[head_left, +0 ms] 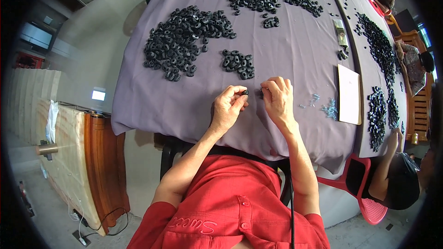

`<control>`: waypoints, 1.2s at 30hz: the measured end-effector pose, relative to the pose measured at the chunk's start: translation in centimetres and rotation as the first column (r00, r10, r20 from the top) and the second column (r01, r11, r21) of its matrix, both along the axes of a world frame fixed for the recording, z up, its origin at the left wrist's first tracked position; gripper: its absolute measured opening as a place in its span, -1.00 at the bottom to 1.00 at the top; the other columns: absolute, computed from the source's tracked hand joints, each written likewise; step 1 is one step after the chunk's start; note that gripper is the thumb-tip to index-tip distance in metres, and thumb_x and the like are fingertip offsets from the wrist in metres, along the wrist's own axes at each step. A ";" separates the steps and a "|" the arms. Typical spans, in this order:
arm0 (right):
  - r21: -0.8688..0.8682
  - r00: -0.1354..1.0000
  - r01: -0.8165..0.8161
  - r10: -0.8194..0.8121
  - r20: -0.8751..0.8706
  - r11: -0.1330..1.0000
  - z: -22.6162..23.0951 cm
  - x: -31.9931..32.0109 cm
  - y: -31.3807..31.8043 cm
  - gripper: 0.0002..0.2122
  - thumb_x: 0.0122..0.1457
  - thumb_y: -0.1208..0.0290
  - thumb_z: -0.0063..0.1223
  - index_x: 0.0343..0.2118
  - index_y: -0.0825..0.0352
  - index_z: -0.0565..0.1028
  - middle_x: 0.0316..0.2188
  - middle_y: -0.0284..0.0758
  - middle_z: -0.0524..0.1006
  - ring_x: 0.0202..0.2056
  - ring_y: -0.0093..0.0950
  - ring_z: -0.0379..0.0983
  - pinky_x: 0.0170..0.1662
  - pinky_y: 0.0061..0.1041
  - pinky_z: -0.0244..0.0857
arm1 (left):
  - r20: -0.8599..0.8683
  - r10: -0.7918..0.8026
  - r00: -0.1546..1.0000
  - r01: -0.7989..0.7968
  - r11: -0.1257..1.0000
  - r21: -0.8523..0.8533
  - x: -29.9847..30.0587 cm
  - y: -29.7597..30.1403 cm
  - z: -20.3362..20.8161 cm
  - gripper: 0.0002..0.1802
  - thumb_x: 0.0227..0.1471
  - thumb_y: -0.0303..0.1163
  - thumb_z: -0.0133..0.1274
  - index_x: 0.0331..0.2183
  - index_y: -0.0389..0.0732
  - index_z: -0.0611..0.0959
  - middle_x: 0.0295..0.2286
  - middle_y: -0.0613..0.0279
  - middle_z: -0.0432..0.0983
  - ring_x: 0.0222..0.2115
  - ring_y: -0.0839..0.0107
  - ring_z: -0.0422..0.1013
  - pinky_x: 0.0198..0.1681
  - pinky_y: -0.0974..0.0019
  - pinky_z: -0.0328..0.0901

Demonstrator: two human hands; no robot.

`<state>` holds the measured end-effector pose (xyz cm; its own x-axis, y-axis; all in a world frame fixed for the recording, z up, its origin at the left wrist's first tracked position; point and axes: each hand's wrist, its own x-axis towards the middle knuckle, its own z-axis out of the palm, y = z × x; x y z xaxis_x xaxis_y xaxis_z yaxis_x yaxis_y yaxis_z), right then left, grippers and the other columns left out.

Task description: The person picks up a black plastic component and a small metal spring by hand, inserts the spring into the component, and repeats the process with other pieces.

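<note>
My left hand (227, 107) pinches a small black cord-lock-like plastic part (245, 92) between thumb and fingertips, just above the cloth. Beside it, my right hand (278, 99) is closed with its fingers pointing down. A dark bit of a black plastic piece shows at its fingertips, mostly hidden. The hands are a short gap apart. Beyond them lies a small group of similar black parts (238, 63). Thin metal springs (329, 109) lie loose to the right of my right hand.
A purple-grey cloth (184, 106) covers the table. Large heaps of black parts (184, 37) lie farther off. A white board (349, 94) and a small packet (340, 33) sit to the right. Other people work along the right side, near a pink chair (369, 203).
</note>
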<state>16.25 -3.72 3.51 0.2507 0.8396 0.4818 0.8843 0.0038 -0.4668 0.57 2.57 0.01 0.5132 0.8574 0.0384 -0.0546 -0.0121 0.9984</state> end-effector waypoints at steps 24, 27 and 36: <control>0.039 0.999 0.051 -0.051 -0.011 0.998 -2.6 -0.2 -1.1 -0.82 -0.07 0.60 0.05 -0.34 0.27 0.47 -0.33 -0.35 0.42 -0.27 -0.32 0.29 -0.21 -0.35 0.12 | -0.023 0.012 1.000 -0.012 1.000 0.020 0.0 0.0 -0.2 -0.72 0.05 -0.52 0.07 -0.14 -0.30 0.53 -0.45 0.23 0.54 -0.58 0.60 0.45 -0.56 0.53 0.34; 0.038 0.998 0.054 -0.053 -0.026 0.998 -2.7 -0.1 -1.2 -0.82 -0.06 0.62 0.04 -0.34 0.27 0.47 -0.32 -0.35 0.42 -0.27 -0.31 0.30 -0.21 -0.36 0.12 | -0.010 0.008 1.000 -0.008 1.000 0.014 0.1 0.0 -0.3 -0.73 0.05 -0.52 0.07 -0.15 -0.29 0.54 -0.46 0.23 0.54 -0.58 0.59 0.45 -0.56 0.52 0.34; 0.051 0.998 0.049 -0.047 -0.042 0.998 -2.6 0.0 -1.2 -0.82 -0.05 0.62 0.04 -0.34 0.28 0.46 -0.32 -0.34 0.43 -0.27 -0.31 0.30 -0.21 -0.36 0.13 | -0.022 0.006 1.000 -0.005 1.000 0.016 0.1 0.0 -0.2 -0.76 0.04 -0.53 0.07 -0.18 -0.28 0.55 -0.47 0.26 0.54 -0.57 0.60 0.45 -0.56 0.54 0.34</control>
<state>16.23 -4.97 0.86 0.3104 0.8005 0.5127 0.8644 -0.0132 -0.5027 0.70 2.56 -0.23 0.5092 0.8597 0.0406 -0.0320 -0.0282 0.9991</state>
